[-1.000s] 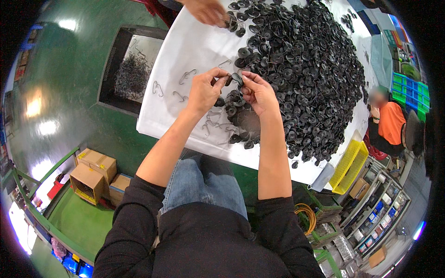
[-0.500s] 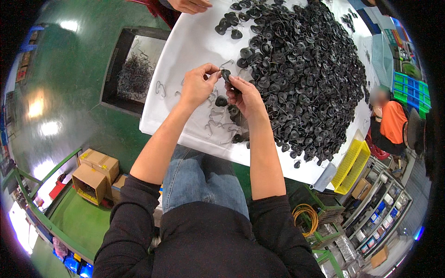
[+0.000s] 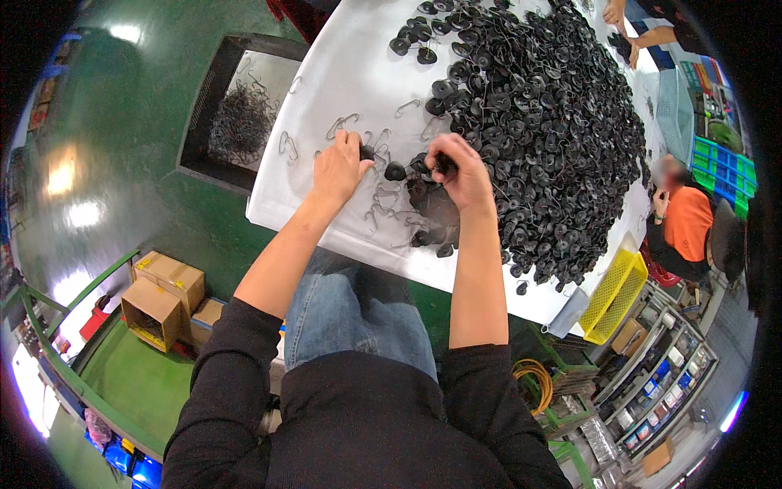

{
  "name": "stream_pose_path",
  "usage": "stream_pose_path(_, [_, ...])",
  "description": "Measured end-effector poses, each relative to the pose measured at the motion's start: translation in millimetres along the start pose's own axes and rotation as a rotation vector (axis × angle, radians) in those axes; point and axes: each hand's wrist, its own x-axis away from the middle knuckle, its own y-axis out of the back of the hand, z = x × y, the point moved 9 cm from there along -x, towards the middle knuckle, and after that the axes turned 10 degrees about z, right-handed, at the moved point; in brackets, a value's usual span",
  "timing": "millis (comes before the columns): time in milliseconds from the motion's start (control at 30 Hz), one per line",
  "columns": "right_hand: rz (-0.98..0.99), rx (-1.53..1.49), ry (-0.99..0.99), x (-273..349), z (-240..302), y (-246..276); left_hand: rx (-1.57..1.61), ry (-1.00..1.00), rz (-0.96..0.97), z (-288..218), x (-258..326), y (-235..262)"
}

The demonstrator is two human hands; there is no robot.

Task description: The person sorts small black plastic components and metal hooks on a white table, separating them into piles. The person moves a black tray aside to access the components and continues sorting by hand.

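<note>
My left hand (image 3: 338,169) is low over the white-covered table, its thumb and fingers curled about a small round black rubber piece (image 3: 366,152). Thin bent wire hooks (image 3: 383,196) lie scattered beside it. At the near left edge of a large heap of black rubber discs with wires (image 3: 546,138), my right hand (image 3: 464,175) is curled round a dark disc (image 3: 443,163), slightly blurred. Between the two hands, a loose black disc (image 3: 395,171) rests on the cloth. A single wire hook (image 3: 407,106) lies farther off.
Left of the table, a dark-rimmed bin (image 3: 195,122) contains tangled wire hooks. A yellow basket (image 3: 615,297) stands at the table's right edge. Another person's hands (image 3: 639,37) reach in at the far right; a person in orange (image 3: 687,220) sits beyond. Cardboard boxes (image 3: 167,285) stand lower left.
My hands have parted from the black piece they both pinched. The left moved down and left toward the hooks; the right shifted right to the heap. The co-worker's hand at the top left is gone.
</note>
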Motion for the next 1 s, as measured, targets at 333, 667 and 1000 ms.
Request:
stream_pose_path(333, [-0.237,1.483,-0.295,-16.2,-42.5,-17.7,1.797,0.31,0.274,46.1,13.3,-19.1])
stream_pose_path(667, [-0.042,0.105,-0.025,56.4,-5.1,40.2,0.489,-0.067,0.107,-33.6,-2.2,-38.9])
stream_pose_path(1000, [-0.434,1.244,-0.119,13.2,13.1,52.5,0.719,-0.152,-0.077,-42.6,-5.5,-31.9])
